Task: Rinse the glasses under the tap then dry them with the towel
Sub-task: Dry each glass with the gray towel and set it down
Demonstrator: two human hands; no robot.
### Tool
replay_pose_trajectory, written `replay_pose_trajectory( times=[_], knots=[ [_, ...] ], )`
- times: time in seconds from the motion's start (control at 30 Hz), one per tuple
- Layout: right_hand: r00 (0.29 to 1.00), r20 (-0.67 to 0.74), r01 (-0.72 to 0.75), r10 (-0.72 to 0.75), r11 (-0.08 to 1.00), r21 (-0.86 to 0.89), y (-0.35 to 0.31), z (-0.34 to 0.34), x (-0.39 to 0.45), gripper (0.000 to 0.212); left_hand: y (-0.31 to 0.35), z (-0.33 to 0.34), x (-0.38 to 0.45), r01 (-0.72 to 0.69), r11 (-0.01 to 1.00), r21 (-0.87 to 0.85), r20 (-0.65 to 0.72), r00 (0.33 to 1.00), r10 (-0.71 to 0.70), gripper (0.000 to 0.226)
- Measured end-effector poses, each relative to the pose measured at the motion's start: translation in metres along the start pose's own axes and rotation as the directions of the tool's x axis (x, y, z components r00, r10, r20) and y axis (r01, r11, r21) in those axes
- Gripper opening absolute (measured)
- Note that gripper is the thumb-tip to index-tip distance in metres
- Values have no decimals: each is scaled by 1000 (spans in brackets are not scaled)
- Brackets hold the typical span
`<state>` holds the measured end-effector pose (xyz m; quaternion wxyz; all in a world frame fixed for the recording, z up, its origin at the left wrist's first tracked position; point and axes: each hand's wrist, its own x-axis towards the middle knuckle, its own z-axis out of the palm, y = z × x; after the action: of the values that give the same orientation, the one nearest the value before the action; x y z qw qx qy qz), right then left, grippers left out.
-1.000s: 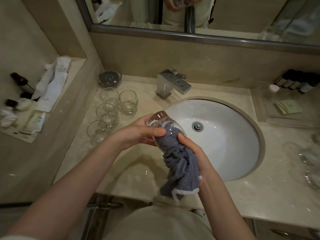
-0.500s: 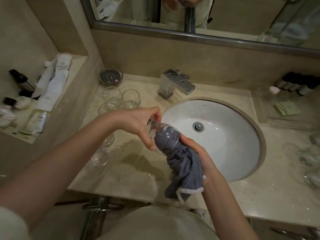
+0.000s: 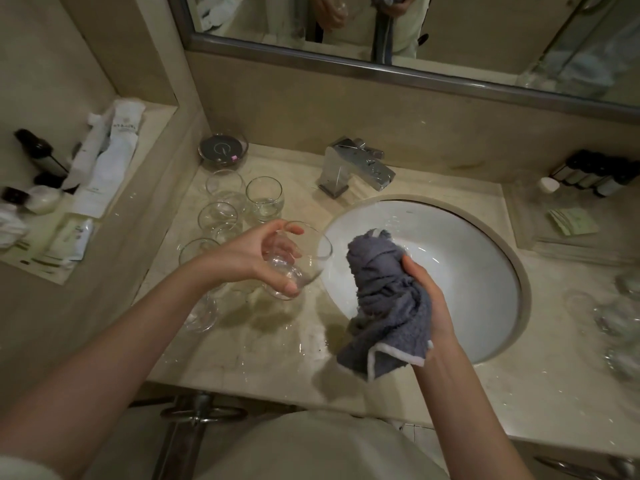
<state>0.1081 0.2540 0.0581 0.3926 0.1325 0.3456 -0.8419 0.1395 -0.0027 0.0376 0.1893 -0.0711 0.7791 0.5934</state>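
While the left hand gripped a clear, round stemless glass tilted sideways, the right hand clutched a bunched grey towel; blurred glassware at the right edge stayed indistinct.

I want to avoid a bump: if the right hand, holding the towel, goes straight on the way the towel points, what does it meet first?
Probably the sink basin: the right hand aims the towel up over it; the tap lies further. Depth is unclear.

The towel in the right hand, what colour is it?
The towel is grey-blue with a white edge, seen in the head view.
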Motion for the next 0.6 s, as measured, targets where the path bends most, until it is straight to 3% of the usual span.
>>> replay_pose_trajectory(
  times=[0.1, 0.2, 0.37, 0.47, 0.6],
  knots=[
    [1000, -25, -5, 5, 1000, 8, 1, -8, 2, 67, -16, -2, -1, -46, 989, -144, -128, 991, 28, 108],
    [998, -49, -40, 39, 999, -16, 7, -10, 2, 64, -26, 0, 0, -90, 980, -175, -266, 963, 41, 94],
    [997, -60, -41, 40, 999, -14, 10, -13, 0, 32, -41, 8, 8, -90, 982, -164, -471, 882, 2, 95],
    [995, -77, -61, 58, 998, -34, 12, -20, -1, 56, -47, 11, 8, -67, 994, -82, -526, 850, 14, 103],
    [992, -102, -70, 67, 997, -28, 16, -31, -2, 63, -52, 11, 7, -76, 997, 14, -542, 837, 71, 104]
  ],
)
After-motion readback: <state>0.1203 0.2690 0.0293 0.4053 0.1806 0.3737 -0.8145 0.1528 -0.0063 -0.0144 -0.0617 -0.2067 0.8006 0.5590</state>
